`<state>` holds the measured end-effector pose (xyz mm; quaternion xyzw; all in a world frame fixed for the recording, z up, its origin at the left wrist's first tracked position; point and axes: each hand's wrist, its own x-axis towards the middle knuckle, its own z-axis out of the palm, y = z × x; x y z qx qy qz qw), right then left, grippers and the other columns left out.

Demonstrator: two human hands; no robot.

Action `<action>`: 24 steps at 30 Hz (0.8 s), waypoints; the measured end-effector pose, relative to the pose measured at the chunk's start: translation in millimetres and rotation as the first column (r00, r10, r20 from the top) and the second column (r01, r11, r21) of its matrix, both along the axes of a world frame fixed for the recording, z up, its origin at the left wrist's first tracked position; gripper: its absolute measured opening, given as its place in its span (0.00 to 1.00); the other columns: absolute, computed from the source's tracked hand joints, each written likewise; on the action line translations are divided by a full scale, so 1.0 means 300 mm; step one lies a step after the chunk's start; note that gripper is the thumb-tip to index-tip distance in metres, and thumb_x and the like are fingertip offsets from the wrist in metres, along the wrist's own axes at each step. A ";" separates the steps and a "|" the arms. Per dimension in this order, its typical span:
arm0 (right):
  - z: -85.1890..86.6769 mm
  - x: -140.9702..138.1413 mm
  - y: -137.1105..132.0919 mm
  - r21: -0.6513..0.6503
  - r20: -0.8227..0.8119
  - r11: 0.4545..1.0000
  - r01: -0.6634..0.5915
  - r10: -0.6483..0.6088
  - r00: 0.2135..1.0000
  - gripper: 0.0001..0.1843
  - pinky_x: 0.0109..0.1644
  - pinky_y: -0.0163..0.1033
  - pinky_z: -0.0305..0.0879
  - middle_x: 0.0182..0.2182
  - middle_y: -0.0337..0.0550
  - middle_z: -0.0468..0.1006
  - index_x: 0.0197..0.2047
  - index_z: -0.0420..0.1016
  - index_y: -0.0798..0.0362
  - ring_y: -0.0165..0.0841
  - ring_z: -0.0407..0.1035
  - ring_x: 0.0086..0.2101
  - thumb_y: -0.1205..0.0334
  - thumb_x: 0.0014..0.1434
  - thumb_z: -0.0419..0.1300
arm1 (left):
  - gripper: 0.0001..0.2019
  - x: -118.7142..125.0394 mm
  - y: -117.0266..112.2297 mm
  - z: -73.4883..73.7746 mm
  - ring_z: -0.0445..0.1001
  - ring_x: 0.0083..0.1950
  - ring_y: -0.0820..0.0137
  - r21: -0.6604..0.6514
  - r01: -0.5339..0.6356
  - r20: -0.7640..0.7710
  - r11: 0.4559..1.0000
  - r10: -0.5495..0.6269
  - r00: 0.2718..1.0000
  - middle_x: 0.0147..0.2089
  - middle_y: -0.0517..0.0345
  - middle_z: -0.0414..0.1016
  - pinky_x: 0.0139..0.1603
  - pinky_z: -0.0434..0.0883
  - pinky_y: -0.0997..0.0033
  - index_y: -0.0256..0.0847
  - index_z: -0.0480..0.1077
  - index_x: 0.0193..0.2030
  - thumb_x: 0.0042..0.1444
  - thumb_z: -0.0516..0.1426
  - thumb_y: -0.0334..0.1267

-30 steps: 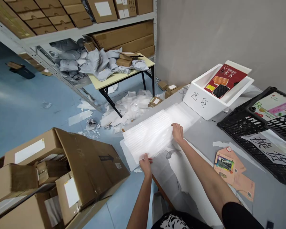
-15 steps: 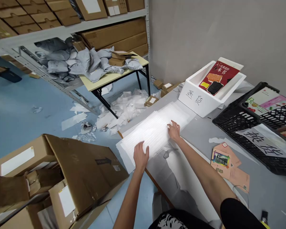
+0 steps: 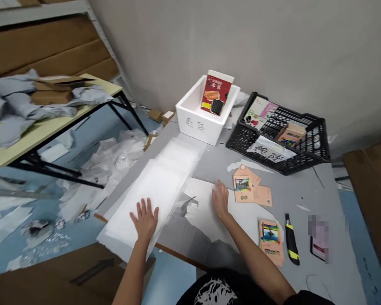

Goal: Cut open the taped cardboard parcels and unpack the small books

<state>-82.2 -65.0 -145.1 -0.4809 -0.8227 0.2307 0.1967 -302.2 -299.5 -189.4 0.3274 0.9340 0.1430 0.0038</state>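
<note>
Fingers left (image 3: 146, 208) splayed flat on stacked foam sheets (image 3: 158, 190), holding nothing | fingers right (image 3: 218, 189) open on white sheet (image 3: 200, 197), holding nothing

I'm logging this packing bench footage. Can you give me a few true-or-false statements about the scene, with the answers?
The left hand rests on a stack of white foam sheets. True.
The utility knife lies inside the black plastic crate. False: it lies on the grey tabletop.
A red book stands in the white foam box. True.
The right hand holds the knife. False: it lies open on a white sheet.
</note>
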 end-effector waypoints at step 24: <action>-0.002 0.572 0.298 -0.677 -0.294 0.720 0.150 -0.453 0.842 0.17 0.46 0.43 0.69 0.46 0.43 0.78 0.48 0.71 0.48 0.38 0.71 0.46 0.50 0.60 0.52 | 0.15 0.786 1.030 0.168 0.74 0.43 0.63 0.406 -0.081 0.802 0.910 -0.312 0.508 0.42 0.47 0.76 0.43 0.70 0.65 0.35 0.70 0.43 0.53 0.55 0.44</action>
